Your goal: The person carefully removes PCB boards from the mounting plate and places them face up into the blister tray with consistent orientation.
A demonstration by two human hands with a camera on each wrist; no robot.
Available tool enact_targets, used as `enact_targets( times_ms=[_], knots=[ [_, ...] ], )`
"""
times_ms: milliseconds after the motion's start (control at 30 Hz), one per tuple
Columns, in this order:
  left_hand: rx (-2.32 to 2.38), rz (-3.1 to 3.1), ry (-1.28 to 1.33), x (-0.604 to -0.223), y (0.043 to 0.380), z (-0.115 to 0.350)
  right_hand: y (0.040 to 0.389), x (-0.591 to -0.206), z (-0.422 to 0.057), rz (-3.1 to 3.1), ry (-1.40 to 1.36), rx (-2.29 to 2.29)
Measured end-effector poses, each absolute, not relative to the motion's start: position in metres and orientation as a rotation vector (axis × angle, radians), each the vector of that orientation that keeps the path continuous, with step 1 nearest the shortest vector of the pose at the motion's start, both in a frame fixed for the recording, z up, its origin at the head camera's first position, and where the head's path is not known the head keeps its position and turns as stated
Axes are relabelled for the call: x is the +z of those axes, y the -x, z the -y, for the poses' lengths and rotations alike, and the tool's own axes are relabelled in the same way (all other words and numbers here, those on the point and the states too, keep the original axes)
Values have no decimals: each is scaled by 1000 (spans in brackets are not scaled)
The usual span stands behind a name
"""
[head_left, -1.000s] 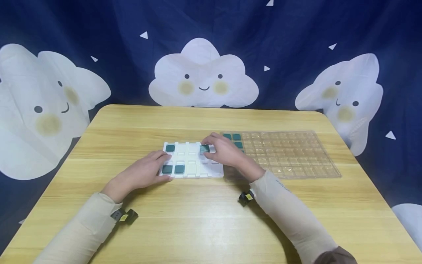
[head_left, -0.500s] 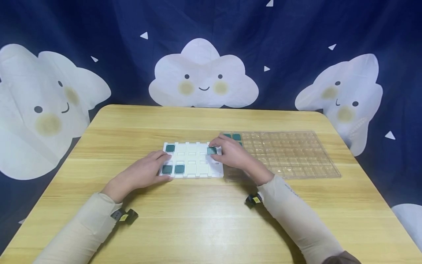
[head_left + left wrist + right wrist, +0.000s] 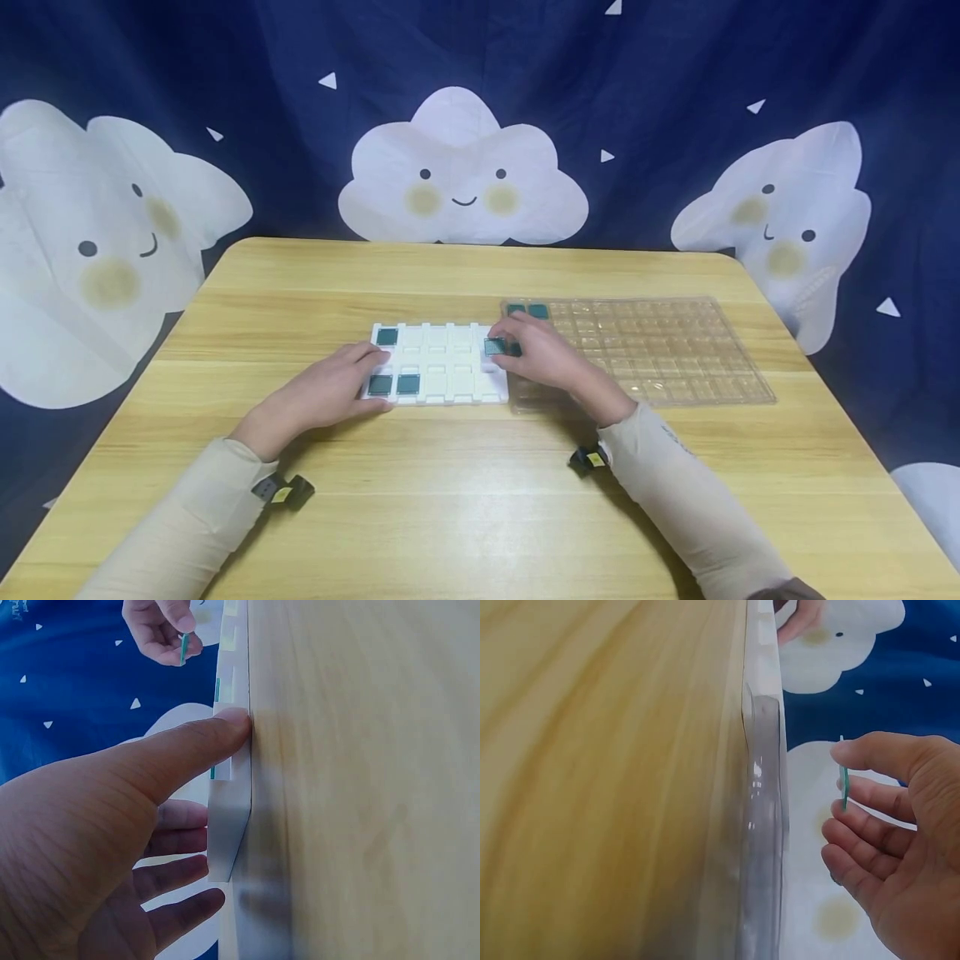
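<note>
A white compartment tray lies on the table with several green square chips in its left part. My left hand holds the tray's left end, its thumb on the near edge and its other fingers round the far side. Over the tray's right end, my right hand pinches a green chip between thumb and fingers. The right wrist view shows that chip edge-on, held up above the trays. Its upper face carries a grid of small dots in the head view.
A clear plastic tray with many small pockets adjoins the white tray on the right. Green chips sit in its far left corner, partly hidden by my right hand. The wooden table ends at a blue curtain with clouds.
My right hand has moved right with the pinched chip, from over the white tray toward the clear tray. My left hand and both trays have stayed in place.
</note>
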State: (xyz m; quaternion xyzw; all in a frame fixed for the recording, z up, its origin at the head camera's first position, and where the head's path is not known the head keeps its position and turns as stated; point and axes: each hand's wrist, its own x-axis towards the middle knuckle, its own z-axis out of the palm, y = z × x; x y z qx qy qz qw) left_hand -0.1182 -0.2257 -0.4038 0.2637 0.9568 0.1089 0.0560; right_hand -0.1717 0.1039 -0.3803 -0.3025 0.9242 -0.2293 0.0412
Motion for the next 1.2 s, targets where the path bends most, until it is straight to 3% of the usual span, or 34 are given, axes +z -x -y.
enact_targets(
  times_ms=[1200],
  knots=[
    [327,-2893,-800,-403,120,224,168,-382,-138,-2715,809,-685]
  ],
)
